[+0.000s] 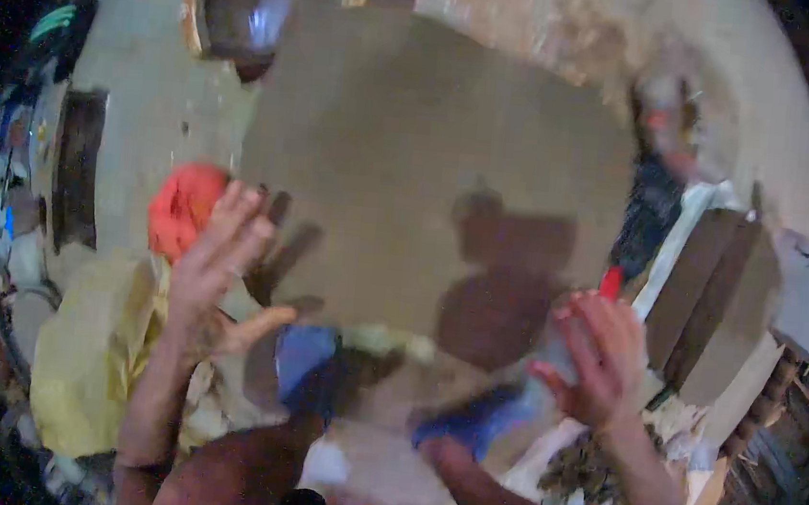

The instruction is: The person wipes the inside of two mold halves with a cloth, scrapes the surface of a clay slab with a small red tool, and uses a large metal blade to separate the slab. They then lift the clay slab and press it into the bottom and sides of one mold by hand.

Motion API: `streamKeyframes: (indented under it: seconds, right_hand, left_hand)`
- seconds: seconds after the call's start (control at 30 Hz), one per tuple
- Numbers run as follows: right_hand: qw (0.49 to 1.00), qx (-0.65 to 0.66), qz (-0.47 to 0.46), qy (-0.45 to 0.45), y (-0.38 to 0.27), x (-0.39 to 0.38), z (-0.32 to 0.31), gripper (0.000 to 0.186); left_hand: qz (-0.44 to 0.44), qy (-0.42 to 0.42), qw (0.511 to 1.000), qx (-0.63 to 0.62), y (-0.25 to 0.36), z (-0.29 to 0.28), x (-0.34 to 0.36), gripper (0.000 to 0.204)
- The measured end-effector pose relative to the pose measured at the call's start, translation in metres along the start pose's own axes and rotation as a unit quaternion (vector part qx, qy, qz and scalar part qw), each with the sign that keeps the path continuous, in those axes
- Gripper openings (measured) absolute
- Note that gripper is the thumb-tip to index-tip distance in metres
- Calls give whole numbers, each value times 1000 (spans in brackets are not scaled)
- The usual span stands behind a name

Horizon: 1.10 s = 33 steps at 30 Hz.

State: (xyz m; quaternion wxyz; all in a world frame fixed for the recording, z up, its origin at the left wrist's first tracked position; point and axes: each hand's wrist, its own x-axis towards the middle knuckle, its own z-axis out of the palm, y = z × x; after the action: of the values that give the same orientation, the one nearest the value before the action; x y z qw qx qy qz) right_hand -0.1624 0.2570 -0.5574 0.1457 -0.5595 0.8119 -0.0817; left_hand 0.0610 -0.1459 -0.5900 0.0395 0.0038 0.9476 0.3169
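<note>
My left hand (pixel 230 266) is open, fingers spread and blurred, above the left edge of a broad, flat grey-brown surface (pixel 384 155), beside a red crumpled cloth or bag (pixel 178 204). My right hand (pixel 597 356) has curled fingers around or over a blurred greyish object (pixel 550 347) at the right edge of the surface; I cannot make out what it is. A small red item (pixel 612 280) shows just behind those fingers. Dark shadows lie across the surface.
A yellow sack or sheet (pixel 78 349) lies at left. Long grey-brown pieces (pixel 708 298) lie at right. A dark basin-like container (pixel 229 2) stands at the top. Blue footwear or cloth (pixel 303 364) shows below. A blurred pinkish-dark shape (pixel 671 122) is at upper right.
</note>
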Motion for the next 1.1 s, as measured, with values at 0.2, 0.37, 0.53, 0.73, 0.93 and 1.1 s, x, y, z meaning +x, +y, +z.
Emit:
streamKeyframes:
  seconds: [0.2, 0.37, 0.53, 0.73, 0.93, 1.1]
  right_hand:
    - [961, 37, 274, 24, 91, 54, -60, 50]
    - [780, 431, 380, 247, 92, 38, 47, 55]
    - [794, 304, 392, 350, 77, 39, 132, 51]
    - [824, 296, 365, 317, 9, 54, 60, 47]
    - [839, 200, 370, 345, -60, 85, 6, 54]
    - [879, 117, 355, 296, -74, 94, -14, 54]
  left_hand:
    - [-196, 279, 766, -545, -108, 2, 41, 74]
    - [-215, 192, 687, -667, -166, 69, 52, 74]
    - [-223, 133, 691, -675, -235, 123, 51, 74]
    - [-179, 153, 754, -613, -74, 22, 65, 72]
    - [-152, 196, 884, -397, -39, 8, 49, 72]
    - [-35, 151, 891, -427, 17, 6, 68, 74]
